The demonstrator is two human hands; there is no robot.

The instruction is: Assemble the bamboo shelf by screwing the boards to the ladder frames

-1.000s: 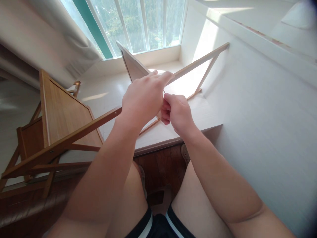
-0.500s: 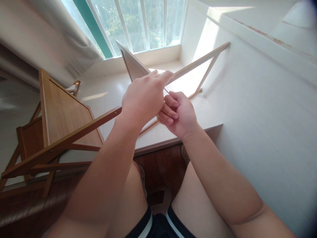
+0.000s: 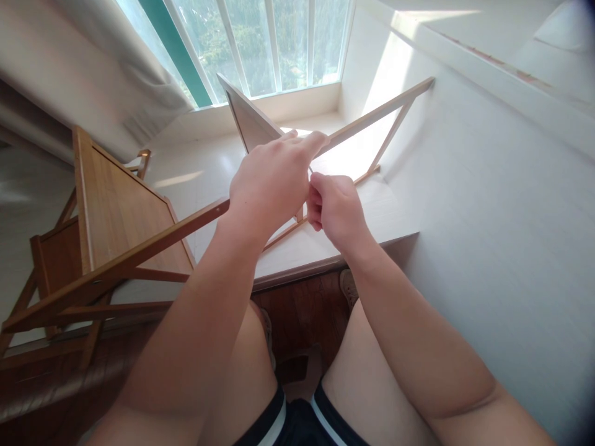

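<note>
A wooden folding-chair-like frame (image 3: 379,113) stands on the pale ledge in front of me, with a panel (image 3: 253,121) at its left side. My left hand (image 3: 274,176) is closed over the frame, back of the hand up, and covers the part beneath it. Just to the right and lower, my right hand (image 3: 339,207) is closed in a pinch on a thin metal rod (image 3: 311,168). The rod runs up toward the underside of my left hand; its far end is hidden, and I cannot tell its exact kind.
A brown wooden folding chair (image 3: 125,204) stands at the left. Behind the frame are a barred window (image 3: 279,49) and a curtain (image 3: 93,68). A white wall panel (image 3: 488,204) bounds the right. My legs are below, over a dark wooden floor (image 3: 307,310).
My right hand has turned over at the wrist; its fingers, loosely curled and facing up before, are now tucked in. My left hand and the frame have barely moved.
</note>
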